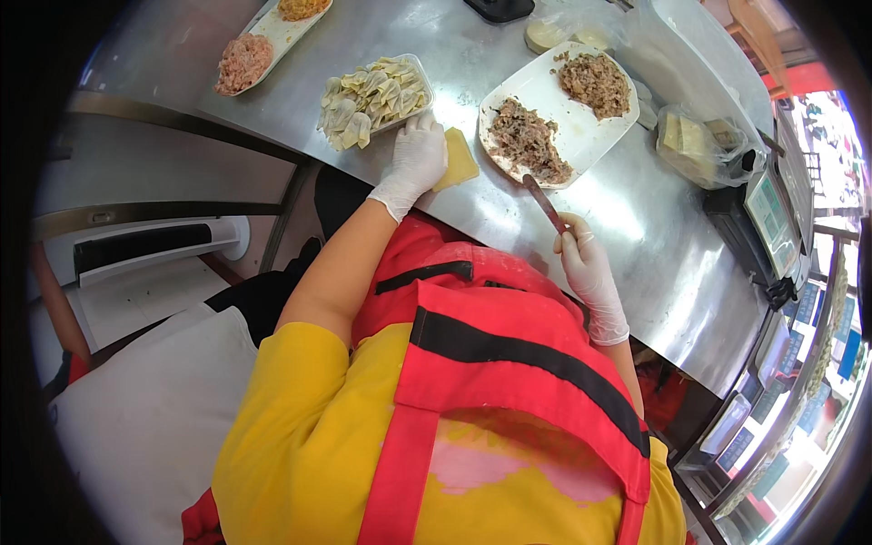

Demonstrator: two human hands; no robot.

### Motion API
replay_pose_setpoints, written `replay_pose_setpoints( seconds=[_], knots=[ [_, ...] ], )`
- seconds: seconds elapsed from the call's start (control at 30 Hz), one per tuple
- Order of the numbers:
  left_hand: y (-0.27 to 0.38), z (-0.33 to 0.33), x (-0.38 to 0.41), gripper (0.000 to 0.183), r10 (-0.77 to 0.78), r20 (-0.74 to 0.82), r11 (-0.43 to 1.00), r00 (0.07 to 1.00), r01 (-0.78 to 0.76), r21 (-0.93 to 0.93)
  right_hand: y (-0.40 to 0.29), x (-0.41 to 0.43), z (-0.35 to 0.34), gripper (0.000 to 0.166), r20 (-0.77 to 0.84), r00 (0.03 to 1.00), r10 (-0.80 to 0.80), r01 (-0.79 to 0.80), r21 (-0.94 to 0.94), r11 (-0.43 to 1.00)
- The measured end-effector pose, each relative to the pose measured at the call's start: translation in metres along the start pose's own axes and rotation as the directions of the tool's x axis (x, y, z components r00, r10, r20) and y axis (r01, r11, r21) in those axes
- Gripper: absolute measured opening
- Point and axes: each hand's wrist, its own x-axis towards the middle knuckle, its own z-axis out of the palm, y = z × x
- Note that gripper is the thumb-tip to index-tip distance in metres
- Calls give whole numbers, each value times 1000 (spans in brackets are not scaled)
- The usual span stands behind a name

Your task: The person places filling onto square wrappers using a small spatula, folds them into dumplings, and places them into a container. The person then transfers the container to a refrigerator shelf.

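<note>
My left hand (419,153), in a thin white glove, is at the near right corner of a plastic tray (424,75) heaped with folded wontons (378,95). Its fingertips are partly hidden, so I cannot tell whether something is between them. Yellowish square wrappers (458,160) lie on the metal table just right of that hand. My gloved right hand (584,262) grips a narrow dark spreading stick (545,204), whose tip is at the near rim of a white plate (565,129). Two mounds of minced filling rest there, a nearer one (528,139) and a farther one (596,85).
A long white dish (289,34) holds pink mince (245,63) and an orange filling (300,8). Bagged wrappers (688,139) and a scale (756,218) stand at the right of the steel table (633,272). A dark object (499,8) lies at the far edge.
</note>
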Motion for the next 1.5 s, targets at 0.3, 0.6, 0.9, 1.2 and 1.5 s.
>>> replay_pose_setpoints(
  seconds=[0.3,0.6,0.9,1.2,1.5],
  knots=[
    [1,-33,-35,12,-232,193,644,953,300,-704,-23,31,-8,26,-118,989,-92,52,-308,950],
    [9,-30,-44,38,-66,689,-336,722,634,-696,-62,86,18,33,175,984,-46,168,-786,595],
    [15,-47,-37,42,-7,659,-586,752,531,-612,-47,63,-18,37,52,999,-4,37,-651,758],
    [60,-12,8,22,-129,712,-595,690,521,-612,-32,67,27,35,90,994,-56,80,-294,953],
    [53,-51,-16,33,-164,747,-767,644,393,-507,-39,34,14,33,180,935,-306,354,-411,840]
  ],
)
